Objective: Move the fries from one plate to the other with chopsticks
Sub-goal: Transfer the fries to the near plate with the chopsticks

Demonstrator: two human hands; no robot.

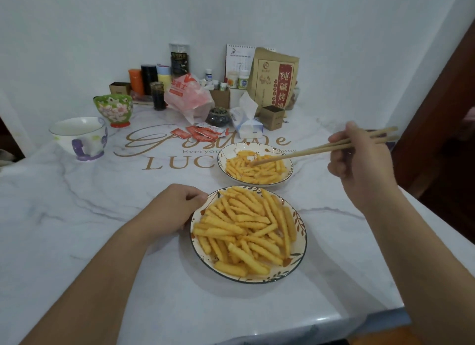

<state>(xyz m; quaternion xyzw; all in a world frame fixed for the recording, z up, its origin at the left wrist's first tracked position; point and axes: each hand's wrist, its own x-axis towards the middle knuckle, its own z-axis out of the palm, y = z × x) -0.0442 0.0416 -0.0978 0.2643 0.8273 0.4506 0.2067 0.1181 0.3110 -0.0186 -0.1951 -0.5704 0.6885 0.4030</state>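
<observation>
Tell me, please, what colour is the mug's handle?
Purple; the mug itself is white, seen in the head view.

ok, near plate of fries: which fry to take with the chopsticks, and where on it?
Probably one of the long fries lying loose on top of the near plate. Pinch it at mid-length, tips across its short axis, coming down from above right, where the right hand holds the chopsticks. Nothing lies over it, and a centred pinch should keep it from tipping.
</observation>
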